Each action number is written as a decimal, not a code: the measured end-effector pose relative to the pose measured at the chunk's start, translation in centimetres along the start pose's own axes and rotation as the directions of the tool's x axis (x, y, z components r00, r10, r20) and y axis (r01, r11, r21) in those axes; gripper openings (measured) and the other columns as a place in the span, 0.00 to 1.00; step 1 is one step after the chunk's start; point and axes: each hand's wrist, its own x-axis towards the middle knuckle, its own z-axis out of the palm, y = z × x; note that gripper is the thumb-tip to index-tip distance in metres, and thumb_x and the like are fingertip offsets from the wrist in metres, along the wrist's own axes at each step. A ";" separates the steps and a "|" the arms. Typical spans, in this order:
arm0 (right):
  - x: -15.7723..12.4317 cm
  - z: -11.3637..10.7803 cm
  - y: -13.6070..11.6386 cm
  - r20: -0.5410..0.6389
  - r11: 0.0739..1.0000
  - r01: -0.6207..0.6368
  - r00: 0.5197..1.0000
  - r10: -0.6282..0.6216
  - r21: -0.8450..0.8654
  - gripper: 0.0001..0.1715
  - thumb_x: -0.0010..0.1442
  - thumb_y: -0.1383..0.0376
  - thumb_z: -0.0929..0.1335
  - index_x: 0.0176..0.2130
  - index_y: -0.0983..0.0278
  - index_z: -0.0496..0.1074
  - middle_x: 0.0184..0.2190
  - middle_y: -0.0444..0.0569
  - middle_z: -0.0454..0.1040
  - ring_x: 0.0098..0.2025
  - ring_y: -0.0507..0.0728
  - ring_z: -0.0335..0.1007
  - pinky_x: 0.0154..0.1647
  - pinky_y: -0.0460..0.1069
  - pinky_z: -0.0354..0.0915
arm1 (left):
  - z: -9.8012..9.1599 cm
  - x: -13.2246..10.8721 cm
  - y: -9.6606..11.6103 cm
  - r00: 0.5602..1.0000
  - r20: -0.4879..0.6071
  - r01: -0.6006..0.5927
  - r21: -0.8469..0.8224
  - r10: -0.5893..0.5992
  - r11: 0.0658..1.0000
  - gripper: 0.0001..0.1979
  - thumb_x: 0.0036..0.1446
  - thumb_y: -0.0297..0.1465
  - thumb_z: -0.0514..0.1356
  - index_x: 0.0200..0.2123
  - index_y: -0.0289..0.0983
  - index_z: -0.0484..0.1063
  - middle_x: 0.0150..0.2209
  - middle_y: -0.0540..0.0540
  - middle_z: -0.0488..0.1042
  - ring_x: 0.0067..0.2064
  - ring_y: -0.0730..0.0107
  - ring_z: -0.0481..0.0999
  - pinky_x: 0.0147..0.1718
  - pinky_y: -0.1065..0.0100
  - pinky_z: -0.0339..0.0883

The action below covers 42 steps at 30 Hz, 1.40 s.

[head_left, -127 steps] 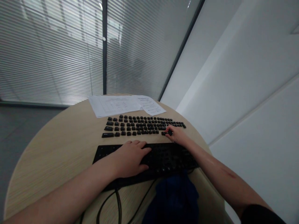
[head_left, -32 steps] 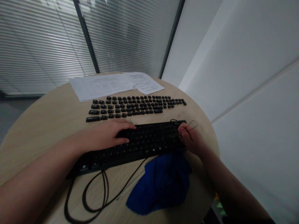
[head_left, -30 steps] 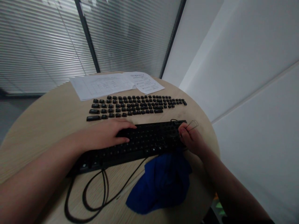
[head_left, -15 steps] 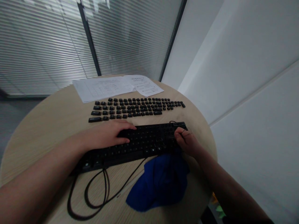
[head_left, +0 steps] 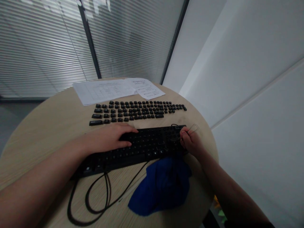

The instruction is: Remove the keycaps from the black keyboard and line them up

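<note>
A black keyboard point(head_left: 142, 145) with its keycaps taken off lies across the round wooden table point(head_left: 47, 126). My left hand point(head_left: 111, 137) rests flat on the keyboard's middle, fingers stretched out. My right hand point(head_left: 191, 142) is at the keyboard's right end, fingers pinched on a thin wire keycap puller point(head_left: 193, 128) whose loop sticks out above them. Several loose black keycaps point(head_left: 135, 110) are laid out in rows on the table behind the keyboard.
A crumpled blue cloth point(head_left: 163, 185) lies in front of the keyboard near the table's edge. The keyboard's black cable point(head_left: 95, 199) loops at the front left. Two paper sheets point(head_left: 114, 90) lie at the back. Blinds and a white wall stand beyond.
Four seconds ago my right hand was up at the right end of the keycap rows; it has since come back to the keyboard's right end with the wire puller. My left hand has stayed put.
</note>
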 end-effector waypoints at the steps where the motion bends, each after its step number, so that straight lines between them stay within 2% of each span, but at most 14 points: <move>1: 0.0 0.0 -0.1 -0.018 1.000 -0.004 1.000 0.004 0.004 0.17 0.68 0.52 0.63 0.30 0.58 0.60 0.16 0.37 0.59 0.15 0.49 0.53 0.15 0.45 0.51 | 0.0 0.0 0.0 1.000 -0.003 -0.004 0.004 0.004 1.000 0.25 0.59 0.39 0.64 0.59 0.43 0.76 0.59 0.41 0.78 0.60 0.52 0.77 0.61 0.53 0.68; 5: 0.3 0.1 -0.8 -0.025 0.995 -0.064 0.997 0.066 0.078 0.18 0.66 0.51 0.64 0.29 0.57 0.59 0.14 0.36 0.57 0.13 0.49 0.50 0.14 0.45 0.48 | 0.1 0.0 -0.2 1.000 -0.021 -0.015 -0.006 0.015 1.000 0.24 0.59 0.39 0.64 0.58 0.44 0.76 0.59 0.43 0.78 0.59 0.52 0.77 0.61 0.54 0.68; 8: 0.3 0.0 -1.0 0.010 0.997 -0.075 0.997 0.074 0.034 0.18 0.65 0.51 0.64 0.29 0.57 0.60 0.14 0.36 0.58 0.14 0.50 0.51 0.14 0.45 0.48 | 0.2 0.0 -0.3 1.000 -0.022 -0.012 -0.007 0.012 1.000 0.24 0.59 0.40 0.64 0.58 0.45 0.76 0.59 0.43 0.78 0.59 0.53 0.78 0.61 0.54 0.68; 13: -0.3 -0.5 -0.9 0.115 0.986 0.075 0.992 -0.058 -0.149 0.17 0.67 0.56 0.62 0.28 0.58 0.62 0.16 0.39 0.61 0.18 0.51 0.55 0.19 0.46 0.52 | 0.2 0.0 -0.4 1.000 -0.018 -0.013 -0.010 0.013 1.000 0.24 0.59 0.39 0.64 0.58 0.45 0.76 0.59 0.43 0.78 0.59 0.52 0.77 0.61 0.53 0.68; 18: -0.4 -0.8 -1.8 0.192 0.927 0.237 0.964 -0.186 -0.292 0.14 0.65 0.62 0.63 0.27 0.59 0.63 0.18 0.40 0.63 0.21 0.51 0.58 0.24 0.48 0.53 | 0.2 0.0 -0.3 1.000 0.005 -0.002 0.004 0.002 1.000 0.25 0.60 0.39 0.63 0.60 0.44 0.75 0.60 0.42 0.77 0.60 0.52 0.77 0.62 0.53 0.68; 20: -0.4 -0.8 -1.8 0.197 0.922 0.246 0.961 -0.192 -0.300 0.14 0.64 0.62 0.64 0.26 0.59 0.64 0.18 0.40 0.64 0.21 0.51 0.58 0.24 0.48 0.54 | 0.1 0.0 -0.2 1.000 0.011 -0.002 0.009 0.002 1.000 0.25 0.60 0.39 0.63 0.60 0.43 0.75 0.60 0.42 0.77 0.60 0.53 0.77 0.62 0.54 0.67; 22: -0.3 -0.7 -1.4 0.149 0.959 0.176 0.978 -0.145 -0.223 0.15 0.65 0.60 0.64 0.27 0.59 0.63 0.17 0.40 0.63 0.19 0.51 0.57 0.22 0.47 0.53 | 0.1 0.0 -0.1 1.000 0.010 0.004 0.010 -0.004 1.000 0.25 0.60 0.39 0.63 0.60 0.43 0.75 0.60 0.42 0.77 0.60 0.52 0.77 0.62 0.54 0.67; 25: -0.1 -0.4 -0.5 0.059 0.999 0.040 0.998 -0.039 -0.019 0.17 0.67 0.55 0.63 0.27 0.58 0.61 0.14 0.37 0.60 0.15 0.51 0.54 0.17 0.46 0.50 | 0.0 0.0 0.0 1.000 0.005 0.015 0.010 -0.015 1.000 0.25 0.59 0.39 0.64 0.60 0.42 0.76 0.60 0.42 0.77 0.60 0.51 0.77 0.62 0.54 0.68; 30: 0.0 0.3 -0.2 -0.003 0.991 -0.015 1.000 0.015 0.132 0.19 0.63 0.52 0.67 0.26 0.58 0.60 0.12 0.35 0.57 0.12 0.49 0.52 0.14 0.45 0.48 | 0.0 0.0 0.1 1.000 0.006 0.007 0.019 -0.008 1.000 0.25 0.60 0.39 0.63 0.60 0.41 0.75 0.61 0.41 0.77 0.60 0.51 0.77 0.62 0.53 0.67; 33: 0.1 0.3 -0.5 -0.041 0.985 -0.008 0.999 0.015 0.173 0.21 0.63 0.52 0.68 0.25 0.58 0.61 0.11 0.35 0.57 0.11 0.48 0.52 0.13 0.44 0.48 | -0.1 0.0 0.3 1.000 0.010 0.007 0.026 -0.007 1.000 0.24 0.60 0.38 0.63 0.59 0.42 0.75 0.60 0.42 0.77 0.59 0.53 0.77 0.62 0.54 0.67; 38: 1.0 -0.5 -0.9 -0.212 0.906 0.099 0.977 -0.011 0.412 0.21 0.64 0.52 0.66 0.25 0.57 0.59 0.09 0.32 0.53 0.09 0.48 0.46 0.10 0.43 0.47 | 0.1 0.0 0.3 1.000 0.004 0.017 0.034 -0.017 0.999 0.24 0.61 0.38 0.63 0.59 0.42 0.75 0.59 0.43 0.77 0.59 0.54 0.77 0.62 0.56 0.67; 40: 1.0 -0.6 -1.0 -0.238 0.903 0.144 0.970 -0.048 0.404 0.20 0.65 0.52 0.67 0.26 0.58 0.60 0.09 0.32 0.53 0.09 0.48 0.46 0.11 0.43 0.47 | 0.2 0.0 0.3 1.000 -0.005 0.016 0.035 -0.016 0.999 0.23 0.61 0.38 0.64 0.59 0.42 0.75 0.59 0.43 0.78 0.59 0.54 0.77 0.61 0.55 0.67; 42: 0.6 -0.4 -1.0 -0.216 0.928 0.183 0.969 -0.115 0.325 0.21 0.66 0.52 0.67 0.27 0.58 0.61 0.11 0.33 0.55 0.11 0.48 0.50 0.13 0.43 0.50 | 0.3 0.0 0.6 1.000 -0.029 0.014 0.047 -0.012 0.999 0.22 0.60 0.37 0.64 0.58 0.42 0.77 0.59 0.42 0.78 0.59 0.53 0.78 0.61 0.55 0.67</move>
